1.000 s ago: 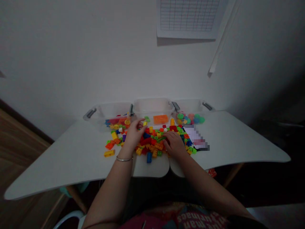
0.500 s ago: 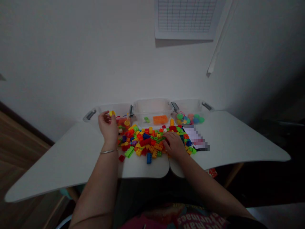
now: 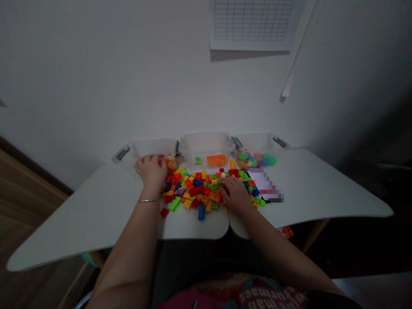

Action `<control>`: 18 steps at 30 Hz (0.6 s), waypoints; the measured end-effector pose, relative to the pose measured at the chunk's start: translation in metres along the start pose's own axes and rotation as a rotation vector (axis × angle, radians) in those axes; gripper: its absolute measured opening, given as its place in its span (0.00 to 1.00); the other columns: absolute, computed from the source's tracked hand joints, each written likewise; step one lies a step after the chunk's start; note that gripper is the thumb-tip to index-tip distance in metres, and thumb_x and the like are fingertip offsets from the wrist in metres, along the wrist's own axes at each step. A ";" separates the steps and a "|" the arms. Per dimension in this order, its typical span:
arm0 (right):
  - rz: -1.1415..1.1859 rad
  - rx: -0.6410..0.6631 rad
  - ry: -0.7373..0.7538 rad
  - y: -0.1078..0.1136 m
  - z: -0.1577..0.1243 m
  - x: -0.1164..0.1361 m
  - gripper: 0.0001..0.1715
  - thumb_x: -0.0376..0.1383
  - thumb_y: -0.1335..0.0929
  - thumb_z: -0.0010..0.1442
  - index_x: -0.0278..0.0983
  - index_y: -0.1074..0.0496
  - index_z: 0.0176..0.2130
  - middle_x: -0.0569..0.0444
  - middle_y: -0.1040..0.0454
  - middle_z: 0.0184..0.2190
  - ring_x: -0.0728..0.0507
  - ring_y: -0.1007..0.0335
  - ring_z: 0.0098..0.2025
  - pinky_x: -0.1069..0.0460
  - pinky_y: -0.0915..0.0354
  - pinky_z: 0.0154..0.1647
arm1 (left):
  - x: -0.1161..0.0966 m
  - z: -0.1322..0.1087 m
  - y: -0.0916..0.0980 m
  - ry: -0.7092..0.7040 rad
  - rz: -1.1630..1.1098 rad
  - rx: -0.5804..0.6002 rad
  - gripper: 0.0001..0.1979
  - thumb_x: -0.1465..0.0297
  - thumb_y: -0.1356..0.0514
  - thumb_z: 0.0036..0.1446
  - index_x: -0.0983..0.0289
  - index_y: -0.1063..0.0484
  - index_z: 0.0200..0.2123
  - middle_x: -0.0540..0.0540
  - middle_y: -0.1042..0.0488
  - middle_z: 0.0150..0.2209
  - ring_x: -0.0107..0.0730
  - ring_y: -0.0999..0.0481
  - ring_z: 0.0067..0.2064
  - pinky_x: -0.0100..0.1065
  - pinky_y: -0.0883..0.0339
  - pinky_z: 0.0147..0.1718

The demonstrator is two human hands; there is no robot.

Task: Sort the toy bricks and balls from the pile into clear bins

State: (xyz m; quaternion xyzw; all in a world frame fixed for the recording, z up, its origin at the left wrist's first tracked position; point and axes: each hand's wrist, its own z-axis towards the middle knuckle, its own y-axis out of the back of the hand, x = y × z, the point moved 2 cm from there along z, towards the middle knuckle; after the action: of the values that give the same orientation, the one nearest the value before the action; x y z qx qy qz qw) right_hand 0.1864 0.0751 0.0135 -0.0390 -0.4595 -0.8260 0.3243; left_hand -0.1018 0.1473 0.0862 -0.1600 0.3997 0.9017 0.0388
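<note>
A heap of colourful toy building bricks (image 3: 196, 189) lies on the white table. My left hand (image 3: 152, 171) hovers at the heap's left end, before the left clear plastic bin (image 3: 151, 146). Its fingers bend away from view, so whether they hold anything is hidden. Red, orange and yellow pieces (image 3: 171, 165) show through that bin beside the fingertips. My right hand (image 3: 235, 194) rests on the right part of the heap, palm down with fingers stretched over the bricks. Close to its fingertips is a green brick (image 3: 216, 188).
The middle clear bin (image 3: 206, 143) contains an orange block (image 3: 216, 161) and a green piece (image 3: 198, 161). Round coloured pieces (image 3: 265, 159) are in the right bin (image 3: 257, 141). A partly pixelated flat item (image 3: 262, 182) lies right of the heap. Behind stands the wall.
My left hand has come down and to the right from over the left bin. The yellow piece in its fingers before is out of sight. My right hand stays put.
</note>
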 end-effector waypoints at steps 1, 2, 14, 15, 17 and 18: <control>-0.001 -0.002 0.000 0.000 0.000 0.000 0.14 0.35 0.37 0.62 0.36 0.26 0.45 0.45 0.24 0.46 0.38 0.33 0.52 0.40 0.39 0.58 | 0.000 -0.001 -0.001 -0.014 0.011 0.003 0.19 0.64 0.48 0.57 0.61 0.22 0.45 0.62 0.26 0.46 0.55 0.37 0.53 0.52 0.47 0.55; -0.002 -0.003 0.000 0.000 0.000 0.000 0.14 0.35 0.37 0.62 0.36 0.26 0.45 0.45 0.24 0.46 0.38 0.33 0.52 0.40 0.39 0.58 | 0.001 -0.001 -0.002 -0.029 0.023 0.008 0.19 0.63 0.48 0.57 0.62 0.23 0.46 0.63 0.26 0.46 0.55 0.38 0.54 0.52 0.47 0.55; -0.001 -0.002 0.004 0.000 0.000 0.001 0.14 0.36 0.37 0.63 0.36 0.26 0.45 0.46 0.24 0.45 0.38 0.33 0.51 0.41 0.39 0.58 | -0.054 -0.026 0.017 -0.322 -0.127 0.098 0.16 0.66 0.46 0.59 0.61 0.25 0.48 0.59 0.27 0.50 0.47 0.35 0.55 0.47 0.46 0.58; 0.001 -0.002 0.004 0.000 0.000 0.001 0.14 0.36 0.37 0.63 0.36 0.26 0.45 0.46 0.24 0.45 0.38 0.33 0.51 0.41 0.39 0.57 | -0.063 -0.034 0.018 -0.383 -0.142 0.142 0.15 0.66 0.45 0.60 0.60 0.25 0.47 0.58 0.26 0.48 0.45 0.34 0.54 0.46 0.45 0.58; 0.002 -0.003 0.000 0.000 0.000 0.001 0.14 0.36 0.36 0.63 0.35 0.26 0.45 0.46 0.24 0.45 0.38 0.33 0.51 0.41 0.39 0.57 | -0.080 -0.050 0.016 -0.513 -0.164 0.247 0.14 0.66 0.45 0.60 0.60 0.23 0.45 0.57 0.24 0.45 0.43 0.33 0.52 0.43 0.42 0.56; 0.002 -0.002 -0.001 0.000 0.000 0.001 0.14 0.35 0.36 0.63 0.35 0.26 0.45 0.45 0.24 0.46 0.37 0.33 0.51 0.41 0.39 0.57 | -0.088 -0.058 0.014 -0.576 -0.169 0.311 0.13 0.67 0.45 0.61 0.60 0.23 0.44 0.56 0.23 0.45 0.42 0.32 0.51 0.42 0.41 0.55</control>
State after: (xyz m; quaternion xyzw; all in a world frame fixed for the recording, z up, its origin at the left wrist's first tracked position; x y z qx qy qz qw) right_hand 0.1859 0.0747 0.0138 -0.0405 -0.4587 -0.8261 0.3247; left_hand -0.0068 0.0998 0.0875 0.0765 0.4903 0.8318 0.2487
